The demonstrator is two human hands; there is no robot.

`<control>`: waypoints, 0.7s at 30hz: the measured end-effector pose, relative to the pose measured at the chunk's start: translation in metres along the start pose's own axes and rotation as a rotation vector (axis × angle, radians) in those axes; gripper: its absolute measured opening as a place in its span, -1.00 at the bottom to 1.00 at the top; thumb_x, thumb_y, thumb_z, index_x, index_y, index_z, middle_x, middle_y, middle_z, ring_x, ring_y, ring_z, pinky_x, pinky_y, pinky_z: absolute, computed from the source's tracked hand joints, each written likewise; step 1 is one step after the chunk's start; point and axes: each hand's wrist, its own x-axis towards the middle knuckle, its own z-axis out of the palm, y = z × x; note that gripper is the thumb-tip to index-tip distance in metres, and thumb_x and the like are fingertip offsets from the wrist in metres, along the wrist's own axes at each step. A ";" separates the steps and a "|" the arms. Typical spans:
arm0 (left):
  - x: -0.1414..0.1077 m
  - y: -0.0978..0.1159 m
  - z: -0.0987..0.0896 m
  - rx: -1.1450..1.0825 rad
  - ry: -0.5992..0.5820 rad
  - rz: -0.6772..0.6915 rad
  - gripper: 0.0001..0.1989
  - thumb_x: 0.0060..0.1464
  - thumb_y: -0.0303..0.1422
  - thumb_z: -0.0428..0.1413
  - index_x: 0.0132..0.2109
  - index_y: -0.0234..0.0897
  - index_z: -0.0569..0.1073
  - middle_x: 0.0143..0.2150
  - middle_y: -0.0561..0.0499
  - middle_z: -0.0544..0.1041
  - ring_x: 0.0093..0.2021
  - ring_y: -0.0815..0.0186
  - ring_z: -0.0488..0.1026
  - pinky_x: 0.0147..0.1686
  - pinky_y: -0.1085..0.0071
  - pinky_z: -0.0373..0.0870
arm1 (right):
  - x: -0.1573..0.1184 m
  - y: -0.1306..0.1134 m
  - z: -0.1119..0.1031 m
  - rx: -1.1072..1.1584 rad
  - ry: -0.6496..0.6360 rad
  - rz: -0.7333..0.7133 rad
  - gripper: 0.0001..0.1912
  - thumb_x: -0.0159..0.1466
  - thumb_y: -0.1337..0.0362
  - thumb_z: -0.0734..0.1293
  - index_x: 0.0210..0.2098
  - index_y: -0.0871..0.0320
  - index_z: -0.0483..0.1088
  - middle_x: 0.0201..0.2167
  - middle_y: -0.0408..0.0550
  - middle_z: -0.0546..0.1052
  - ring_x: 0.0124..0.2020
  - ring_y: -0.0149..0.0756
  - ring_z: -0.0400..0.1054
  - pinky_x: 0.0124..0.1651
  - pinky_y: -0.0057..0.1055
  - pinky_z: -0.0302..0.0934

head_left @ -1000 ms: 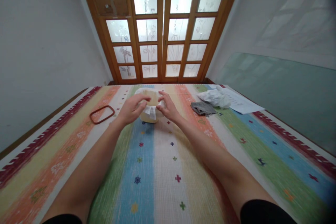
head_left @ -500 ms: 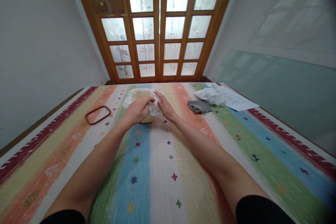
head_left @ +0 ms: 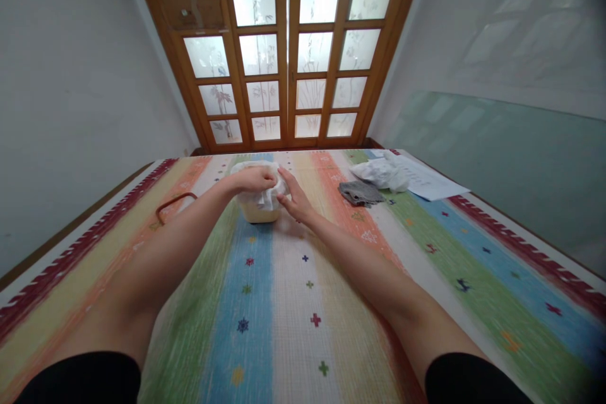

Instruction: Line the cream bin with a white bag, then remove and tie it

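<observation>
A small cream bin [head_left: 259, 213] stands on the striped tablecloth, with a thin white plastic bag [head_left: 265, 199] draped over its rim and partly down its side. Over the bin's mouth, my left hand [head_left: 255, 178] is curled closed on the bag near the right rim; its fingertips are partly hidden. My right hand [head_left: 296, 197] lies against the bag's right side, fingers stretched and thumb apart. To the left, a reddish-brown rounded ring frame [head_left: 171, 202] lies flat, partly covered by my left forearm.
On the right are a folded grey cloth [head_left: 360, 193], a crumpled white plastic bag [head_left: 381, 173] and printed paper sheets [head_left: 433, 182]. The striped tablecloth [head_left: 293, 303] covers the table. Wooden glass-paned doors [head_left: 288, 50] stand beyond its far edge.
My left hand has moved up and right over the bin and curled closed. The bag's front hangs differently, and more of the bin shows. My left forearm now covers part of the ring frame.
</observation>
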 end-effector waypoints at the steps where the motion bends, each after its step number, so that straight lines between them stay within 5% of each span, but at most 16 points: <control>1: 0.001 0.001 -0.001 -0.042 -0.064 -0.018 -0.74 0.10 -0.25 0.08 -0.49 -0.27 0.43 -0.52 0.06 0.42 -0.49 0.37 0.30 -0.46 0.42 0.15 | -0.001 0.000 0.000 -0.002 0.001 0.000 -0.13 0.39 -0.32 0.18 0.53 -0.07 -0.01 0.51 0.08 0.14 0.54 -0.02 -0.01 0.55 0.07 -0.08; 5: -0.003 0.010 0.000 -0.259 -0.234 -0.028 -0.77 0.03 -0.21 0.15 -0.47 -0.25 0.37 -0.56 0.10 0.30 -0.56 0.41 0.19 -0.55 0.43 0.07 | -0.002 0.001 -0.001 0.005 0.002 -0.001 -0.11 0.38 -0.34 0.18 0.53 -0.05 0.01 0.51 0.10 0.14 0.53 0.00 0.00 0.54 0.07 -0.07; 13: 0.001 0.006 0.004 -0.018 -0.097 -0.077 -0.84 -0.06 -0.26 0.12 -0.47 -0.26 0.43 -0.51 0.04 0.43 -0.47 0.33 0.29 -0.49 0.41 0.15 | 0.004 -0.013 -0.005 0.009 -0.013 0.022 -0.04 0.33 -0.40 0.18 0.53 -0.02 0.00 0.51 0.13 0.14 0.54 0.01 -0.01 0.55 0.07 -0.10; 21: 0.006 -0.006 0.003 0.012 -0.135 -0.129 -0.75 -0.14 -0.17 0.23 -0.41 -0.29 0.56 -0.46 0.04 0.52 -0.41 0.30 0.38 -0.42 0.44 0.27 | 0.001 -0.013 0.006 0.040 -0.060 0.075 -0.15 0.43 -0.30 0.10 0.53 0.02 0.01 0.52 0.13 0.14 0.54 -0.07 0.00 0.56 0.03 -0.11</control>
